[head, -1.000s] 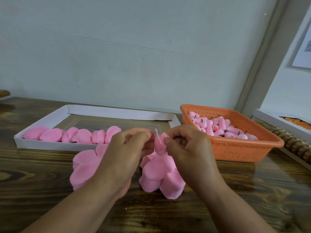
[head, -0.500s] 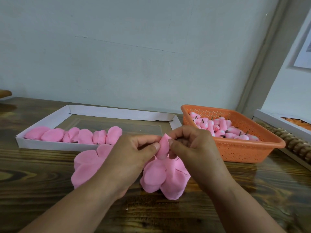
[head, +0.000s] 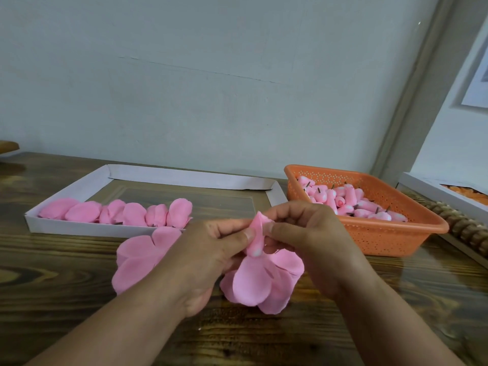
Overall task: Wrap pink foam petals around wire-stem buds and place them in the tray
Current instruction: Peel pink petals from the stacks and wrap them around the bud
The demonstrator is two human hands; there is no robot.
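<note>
Since a second ago both my hands (head: 260, 241) have pinched the petal (head: 256, 235) tighter round the bud beside the basket (head: 396, 233); I should keep it snug.

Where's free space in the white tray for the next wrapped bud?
Free: the white cardboard tray is bare along its back half and its right end, behind and beside the row of pink wrapped buds. Crowded: the tray's front edge, the orange plastic basket, and the loose pink foam petals under both hands.

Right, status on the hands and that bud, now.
Left hand and right hand both pinch the petal-wrapped bud. Not yet in white tray. Loose petals underneath; nothing blocking.
</note>
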